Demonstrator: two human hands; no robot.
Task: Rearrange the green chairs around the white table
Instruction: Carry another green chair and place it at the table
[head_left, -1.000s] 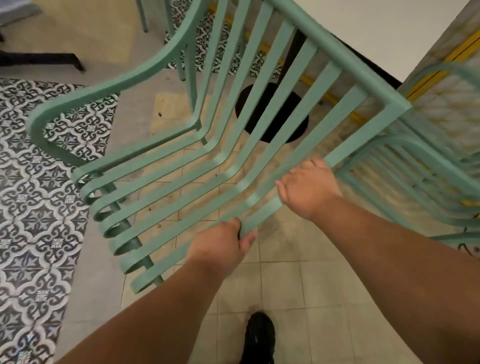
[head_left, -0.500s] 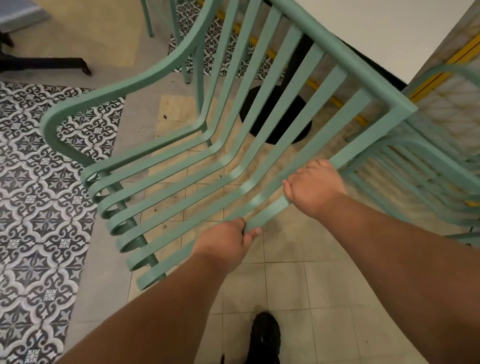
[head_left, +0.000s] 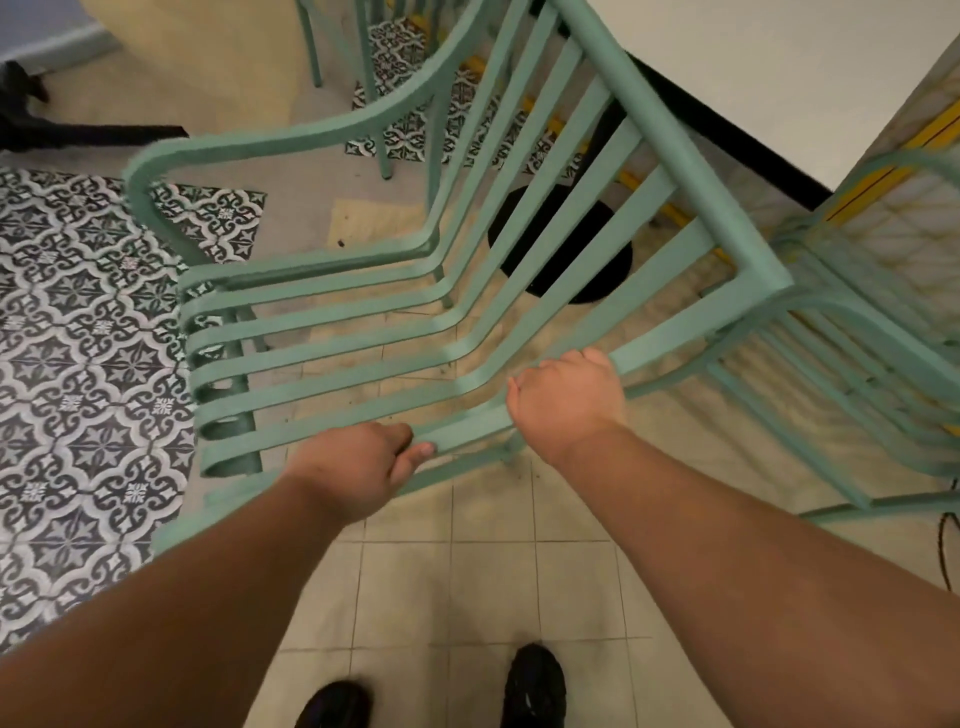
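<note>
Floor: plain beige tiles (head_left: 467, 587) | left: black-and-white patterned tiles (head_left: 78, 364) | beyond: yellow floor stripe (head_left: 665, 208) | top left: black furniture foot (head_left: 93, 136)

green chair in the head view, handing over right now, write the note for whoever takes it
Left hand grips the near edge slat of the green chair; right hand grips that edge further right.
The chair is close to the white table; I cannot tell whether its legs touch the floor.
A second green chair stands on the right.
Done: chair in hand at the table.
Left: set it in place, then see to the other chairs.
</note>
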